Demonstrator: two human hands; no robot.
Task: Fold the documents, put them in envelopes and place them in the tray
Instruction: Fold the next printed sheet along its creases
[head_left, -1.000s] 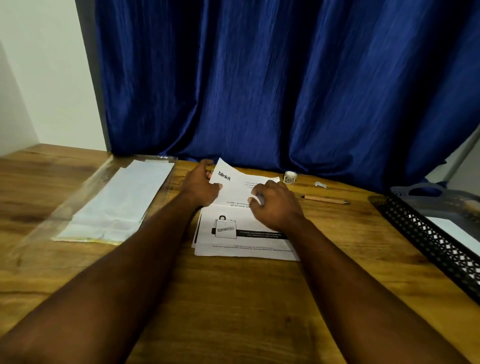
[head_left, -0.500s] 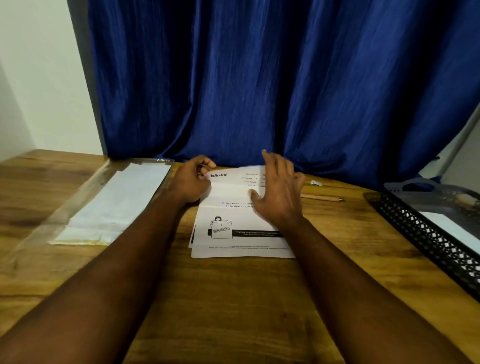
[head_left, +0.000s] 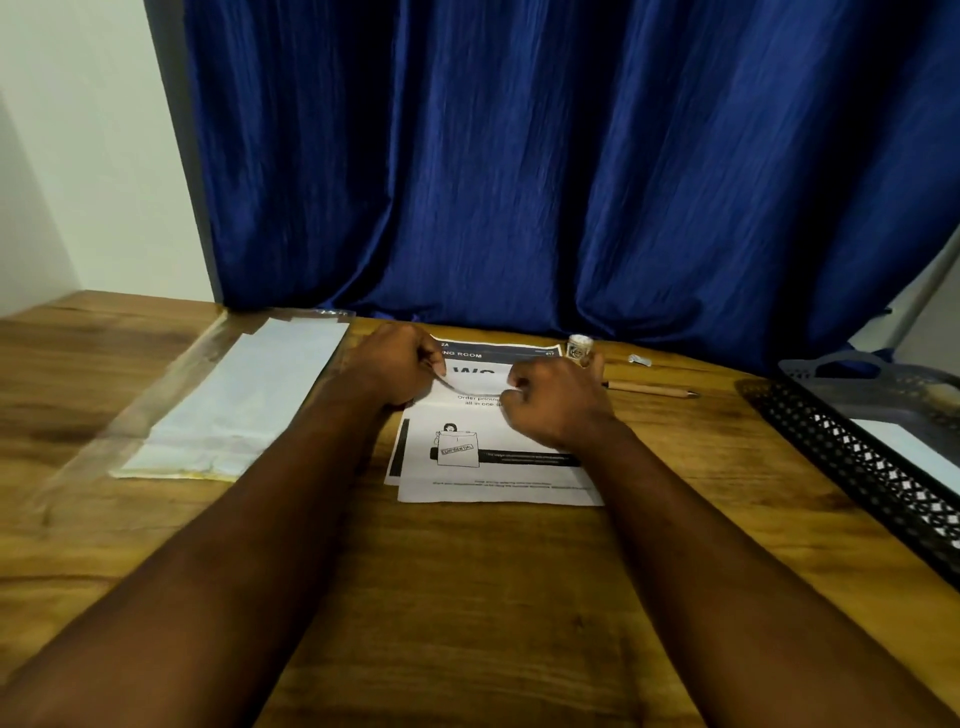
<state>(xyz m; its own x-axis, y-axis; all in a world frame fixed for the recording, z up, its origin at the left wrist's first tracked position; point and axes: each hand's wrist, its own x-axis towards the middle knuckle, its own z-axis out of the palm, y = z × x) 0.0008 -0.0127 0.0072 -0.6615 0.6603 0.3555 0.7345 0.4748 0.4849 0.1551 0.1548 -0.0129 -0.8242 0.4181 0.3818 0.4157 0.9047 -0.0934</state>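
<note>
A printed white document (head_left: 467, 467) lies on top of a small stack of sheets in the middle of the wooden table. Its far edge is curled up and toward me. My left hand (head_left: 397, 366) pinches that raised edge at its left side. My right hand (head_left: 553, 397) grips the same edge at its right side, fingers curled. Behind the raised edge shows the dark header of a lower sheet (head_left: 498, 353). White envelopes (head_left: 244, 400) lie in a clear plastic sleeve to the left. The black mesh tray (head_left: 852, 452) stands at the right with a white envelope (head_left: 909, 447) in it.
A wooden pencil (head_left: 649, 388) lies right of the papers, with a small round jar (head_left: 578, 347) and a bit of white scrap (head_left: 640, 359) behind it. A blue curtain hangs along the table's far edge. A grey basket sits behind the tray.
My right hand went from flat on the folded sheet to curled on its far edge. The top sheet's far part has come toward me, which bares the dark header of the sheet below.
</note>
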